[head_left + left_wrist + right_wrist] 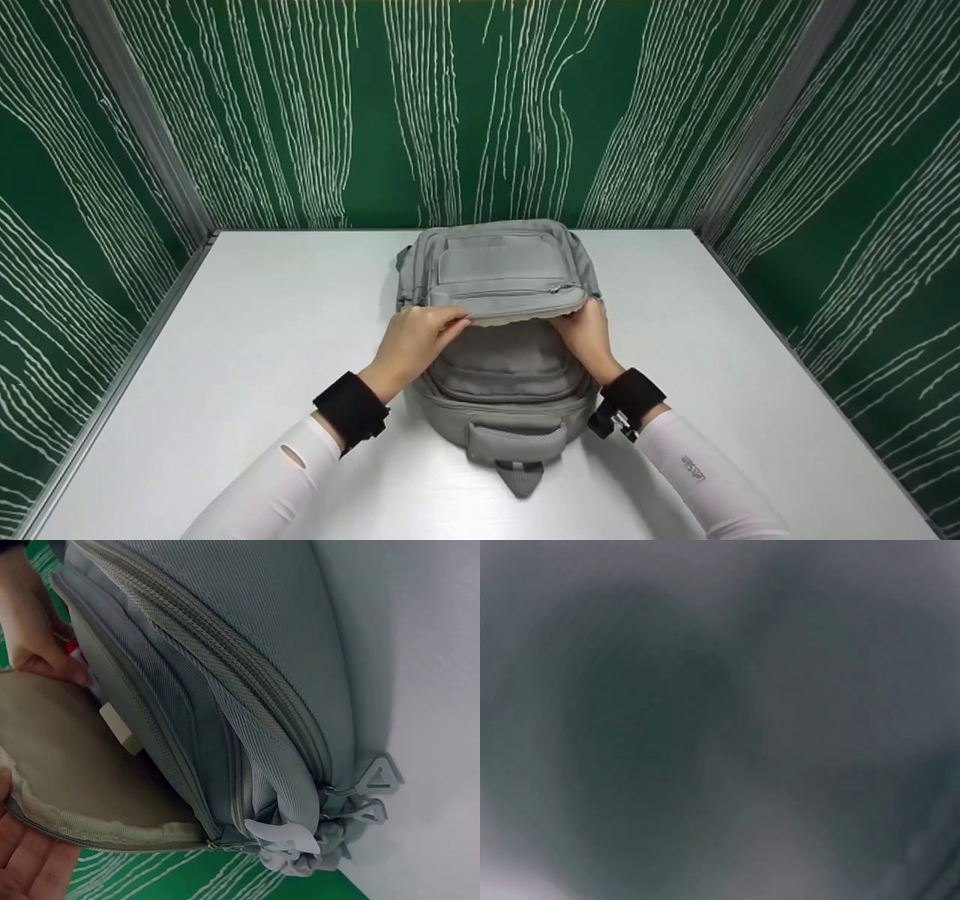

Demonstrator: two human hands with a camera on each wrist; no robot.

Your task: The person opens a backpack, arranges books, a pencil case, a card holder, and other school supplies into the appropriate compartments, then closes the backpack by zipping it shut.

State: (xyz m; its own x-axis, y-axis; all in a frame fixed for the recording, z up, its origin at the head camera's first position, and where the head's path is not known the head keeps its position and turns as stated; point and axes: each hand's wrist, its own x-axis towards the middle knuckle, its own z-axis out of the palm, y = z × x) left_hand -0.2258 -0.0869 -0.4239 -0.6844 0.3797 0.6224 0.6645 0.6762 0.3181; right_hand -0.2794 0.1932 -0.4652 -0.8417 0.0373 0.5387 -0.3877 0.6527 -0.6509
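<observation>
A grey backpack (517, 262) lies on the table, its top handle (517, 441) toward me. My left hand (421, 337) pinches the edge of its front pocket flap (517, 306) and holds it away from the bag. In the left wrist view, the pocket's beige lining (82, 757) and a pale block (120, 727) inside show. My right hand (589, 337) reaches into the pocket at the other end, its fingertips partly hidden. Close to its thumb sits something red (73, 649); whether the hand grips it is unclear. The right wrist view is too blurred to read.
The white table (285, 300) runs around the backpack. Green panels with white wavy lines (517, 112) stand at the back and both sides, joined by grey posts (142, 112). Zipper pulls (377, 776) hang at the bag's side.
</observation>
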